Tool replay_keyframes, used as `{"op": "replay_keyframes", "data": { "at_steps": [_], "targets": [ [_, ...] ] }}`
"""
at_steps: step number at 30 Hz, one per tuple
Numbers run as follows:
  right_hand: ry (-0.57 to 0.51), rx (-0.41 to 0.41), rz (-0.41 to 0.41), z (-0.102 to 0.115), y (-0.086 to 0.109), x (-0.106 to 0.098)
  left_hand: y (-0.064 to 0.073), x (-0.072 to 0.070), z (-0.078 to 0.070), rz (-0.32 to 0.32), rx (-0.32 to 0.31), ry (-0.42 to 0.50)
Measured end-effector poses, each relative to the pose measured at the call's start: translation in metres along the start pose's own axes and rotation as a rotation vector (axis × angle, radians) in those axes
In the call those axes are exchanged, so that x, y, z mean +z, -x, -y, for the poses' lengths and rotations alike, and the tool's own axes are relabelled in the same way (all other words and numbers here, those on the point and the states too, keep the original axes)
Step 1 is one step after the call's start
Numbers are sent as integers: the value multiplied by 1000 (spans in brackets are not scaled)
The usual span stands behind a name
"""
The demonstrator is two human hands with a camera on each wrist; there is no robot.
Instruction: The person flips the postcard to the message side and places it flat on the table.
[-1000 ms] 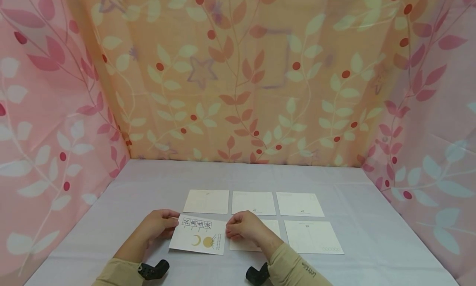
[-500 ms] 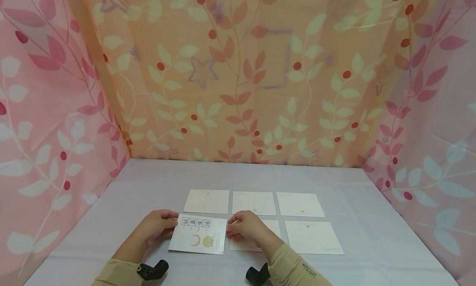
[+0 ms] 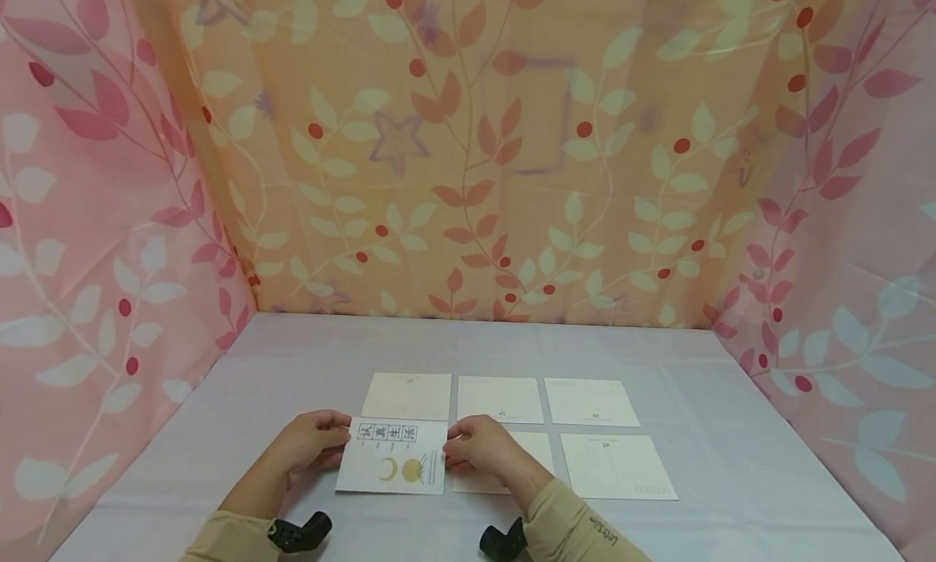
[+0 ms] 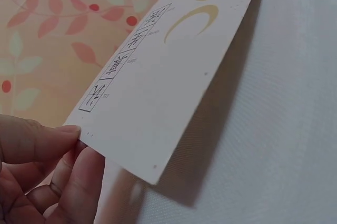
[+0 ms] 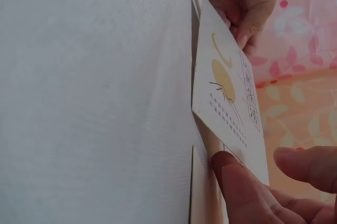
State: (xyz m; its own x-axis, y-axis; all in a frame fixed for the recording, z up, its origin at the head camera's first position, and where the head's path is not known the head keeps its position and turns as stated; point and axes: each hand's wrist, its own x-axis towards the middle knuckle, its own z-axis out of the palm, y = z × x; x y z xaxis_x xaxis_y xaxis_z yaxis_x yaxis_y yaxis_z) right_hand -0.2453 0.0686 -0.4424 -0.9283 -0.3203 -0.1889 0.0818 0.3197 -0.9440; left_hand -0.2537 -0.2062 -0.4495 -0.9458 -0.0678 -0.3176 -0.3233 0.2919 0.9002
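Note:
A white postcard (image 3: 391, 456) with boxed characters, a yellow moon and a yellow sun is held tilted just above the table. At its left far corner, my left hand (image 3: 310, 444) pinches it between thumb and fingers. My right hand (image 3: 486, 448) is at the opposite side edge. In the right wrist view, the right thumb (image 5: 305, 166) stands apart from the postcard, while the fingers (image 5: 245, 190) touch it from beneath its edge. Another card (image 3: 537, 448), mostly plain, is partly covered by my right hand.
Along the far row lie a left card (image 3: 406, 395), a middle card (image 3: 499, 399) and a right card (image 3: 591, 401), pale sides up. Another pale card (image 3: 617, 466) lies at the near right. Patterned cloth (image 3: 468, 140) encloses the white table (image 3: 292, 343).
The printed postcard has shifted slightly away from me and turned straighter, its near edge rising a little in view. Both hands stay almost where they were.

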Motion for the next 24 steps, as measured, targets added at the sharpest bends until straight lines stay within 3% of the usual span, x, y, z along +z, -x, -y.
{"op": "replay_keyframes", "data": {
  "at_steps": [7,24],
  "targets": [
    [-4,6,-10,1,-1,1,3,-2,-2,6,31,17],
    [13,-29,-31,2,-4,-3,2,0,-7,-10,37,64]
  ]
}}
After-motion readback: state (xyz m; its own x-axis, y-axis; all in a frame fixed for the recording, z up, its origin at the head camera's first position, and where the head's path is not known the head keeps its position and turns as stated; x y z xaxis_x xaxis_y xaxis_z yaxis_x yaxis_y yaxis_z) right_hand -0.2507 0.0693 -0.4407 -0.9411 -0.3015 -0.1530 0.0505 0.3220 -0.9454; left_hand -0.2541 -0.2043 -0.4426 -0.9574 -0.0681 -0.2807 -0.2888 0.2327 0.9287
